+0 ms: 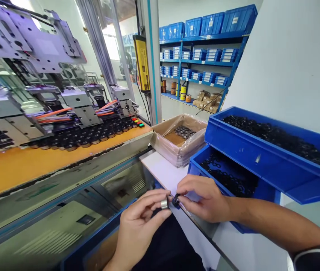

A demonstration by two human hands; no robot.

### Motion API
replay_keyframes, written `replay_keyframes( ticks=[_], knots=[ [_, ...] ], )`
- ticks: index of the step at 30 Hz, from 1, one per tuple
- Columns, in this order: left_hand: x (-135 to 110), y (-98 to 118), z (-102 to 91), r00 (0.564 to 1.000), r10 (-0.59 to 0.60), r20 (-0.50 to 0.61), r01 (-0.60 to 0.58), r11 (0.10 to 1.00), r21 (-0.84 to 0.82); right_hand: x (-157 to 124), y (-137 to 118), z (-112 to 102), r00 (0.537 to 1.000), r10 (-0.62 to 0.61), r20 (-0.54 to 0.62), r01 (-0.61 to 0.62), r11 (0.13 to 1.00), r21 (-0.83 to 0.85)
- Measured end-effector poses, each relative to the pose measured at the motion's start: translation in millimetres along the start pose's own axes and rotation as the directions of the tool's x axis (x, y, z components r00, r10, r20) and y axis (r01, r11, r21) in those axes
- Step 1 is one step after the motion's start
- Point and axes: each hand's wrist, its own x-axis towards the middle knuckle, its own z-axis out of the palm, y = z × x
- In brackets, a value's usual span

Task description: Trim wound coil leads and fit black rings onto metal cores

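Note:
Between the thumb and fingers of my left hand (141,222) is a small silver metal cylinder (164,204). My right hand (202,197) pinches a small black plastic part (176,200) right beside the cylinder's right end. Whether the two pieces touch I cannot tell. Both hands are over the near edge of the white table (162,165). Just behind my right hand, a lower blue bin (199,160) contains loose black rings (227,175). The upper blue bin (250,154), resting over it, is full of small black parts (275,137).
A plastic-lined box (165,145) with small metal parts (185,131) stands behind the hands. On the left, a machine's orange ledge (114,148) carries rows of black-and-metal pieces (83,137) near coloured buttons (137,122). Blue shelving (213,62) stands farther back.

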Motion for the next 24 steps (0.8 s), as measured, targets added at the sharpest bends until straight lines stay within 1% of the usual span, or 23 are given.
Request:
replay_keyframes(
  ticks=[3,7,13,15,19,21,24],
  knots=[
    [0,0,4.7,0.997,-0.078,-0.018,0.077,0.996,-0.041,-2,1,-1,1.000,0.005,0.012,-0.006,1.000,0.021],
    [1,1,7.1,0.995,-0.102,-0.019,0.101,0.993,-0.053,-1,1,-1,1.000,0.011,0.029,-0.012,0.999,0.044],
    [3,-1,10.1,0.983,-0.182,-0.001,0.180,0.970,-0.165,-3,5,-2,0.995,0.073,0.061,-0.078,0.993,0.086],
    [3,-2,11.0,0.980,-0.200,0.012,0.200,0.968,-0.154,-4,6,0,0.994,0.091,0.068,-0.098,0.989,0.106],
    [1,-4,11.9,0.971,-0.235,0.050,0.239,0.968,-0.080,-5,6,2,0.993,0.101,0.061,-0.108,0.986,0.130],
    [0,-5,12.1,0.970,-0.243,0.012,0.243,0.967,-0.074,-4,5,1,0.995,0.084,0.061,-0.091,0.989,0.119],
    [1,-6,11.7,0.975,-0.219,-0.048,0.216,0.975,-0.055,-2,4,-2,0.996,0.006,0.088,-0.014,0.995,0.097]
  ],
)
